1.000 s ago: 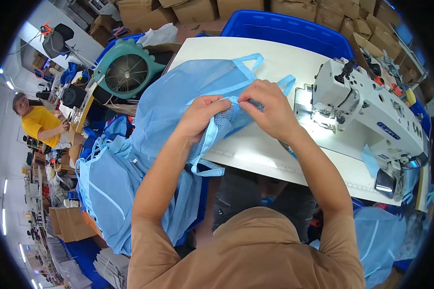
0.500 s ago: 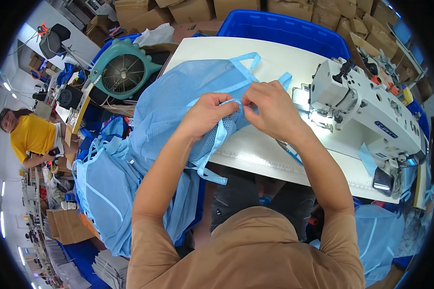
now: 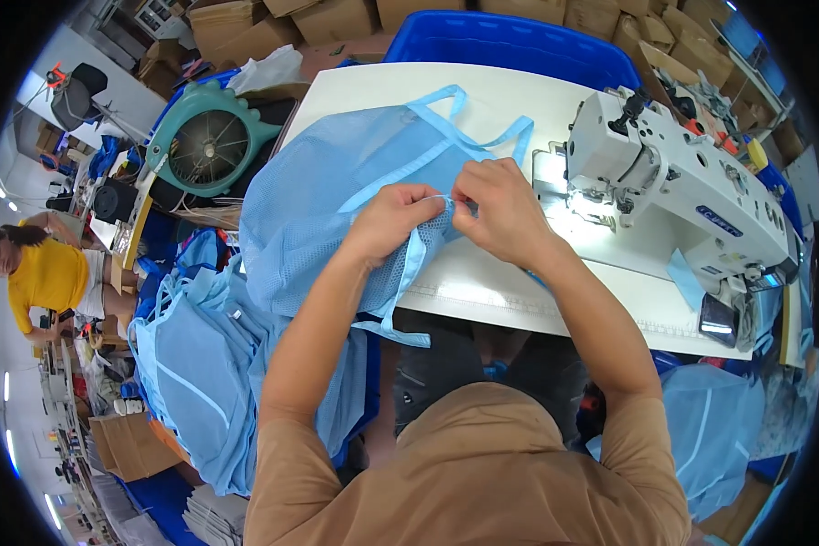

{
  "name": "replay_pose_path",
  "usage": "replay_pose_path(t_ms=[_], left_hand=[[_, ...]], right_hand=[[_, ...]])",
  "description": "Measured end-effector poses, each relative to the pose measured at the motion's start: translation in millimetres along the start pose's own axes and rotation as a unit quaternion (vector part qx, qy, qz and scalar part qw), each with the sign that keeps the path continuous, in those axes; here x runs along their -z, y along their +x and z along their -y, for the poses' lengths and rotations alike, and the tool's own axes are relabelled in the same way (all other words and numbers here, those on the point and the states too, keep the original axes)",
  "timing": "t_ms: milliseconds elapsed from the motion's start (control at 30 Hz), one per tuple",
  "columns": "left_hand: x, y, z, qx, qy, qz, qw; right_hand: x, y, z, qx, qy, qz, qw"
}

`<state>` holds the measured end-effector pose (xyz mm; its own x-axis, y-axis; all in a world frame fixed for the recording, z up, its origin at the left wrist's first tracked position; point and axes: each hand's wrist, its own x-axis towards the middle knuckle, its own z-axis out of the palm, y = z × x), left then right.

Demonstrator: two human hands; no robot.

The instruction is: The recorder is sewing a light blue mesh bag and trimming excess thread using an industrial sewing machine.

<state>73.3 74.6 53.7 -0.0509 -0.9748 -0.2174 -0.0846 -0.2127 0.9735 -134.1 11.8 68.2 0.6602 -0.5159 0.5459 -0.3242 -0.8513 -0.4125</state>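
Light-blue mesh fabric piece [image 3: 300,191] with flat straps, lying across the left edge of the white bench [image 3: 505,114], one strap [image 3: 389,326] hanging past the near edge. Left hand [image 3: 389,221] and right hand [image 3: 500,209] pinch its trim, probably to steady it; long axis oblique, strap loops [image 3: 441,93] toward the far edge.

Left hand [image 3: 387,226] + right hand [image 3: 505,214]: 2 total | Held mesh item [image 3: 305,205]: 1 | Sewing machine [image 3: 692,173]: 1 | Table [image 3: 373,86]: 1 | Fan [image 3: 209,147]: 1 | Tub [image 3: 510,41] behind table: 1 | Co-worker [image 3: 56,287]: 1 | Cartons [image 3: 341,25]: several, exact count not determinable
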Motion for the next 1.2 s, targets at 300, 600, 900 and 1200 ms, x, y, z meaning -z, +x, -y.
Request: replay_pose_path(t_ms=[300, 600, 900, 1200], left_hand=[[11.3, 9.7, 31.4, 0.099, -0.204, 0.029, 0.973], [0.8, 12.0, 33.0, 0.089, -0.231, 0.003, 0.969], [-10.1, 19.4, 50.7, 0.026, -0.21, 0.025, 0.977], [-5.7, 18.7, 54.9, -0.006, -0.209, 0.031, 0.977]], right_hand=[[48.9, -114.1, 11.8, -0.142, -0.116, 0.106, 0.977], [21.2, -132.9, -11.9, -0.263, -0.04, 0.02, 0.964], [-28.9, -86.3, 24.4, -0.229, 0.157, -0.02, 0.961], [-32.9, -76.1, 25.5, -0.304, 0.184, -0.019, 0.934]])
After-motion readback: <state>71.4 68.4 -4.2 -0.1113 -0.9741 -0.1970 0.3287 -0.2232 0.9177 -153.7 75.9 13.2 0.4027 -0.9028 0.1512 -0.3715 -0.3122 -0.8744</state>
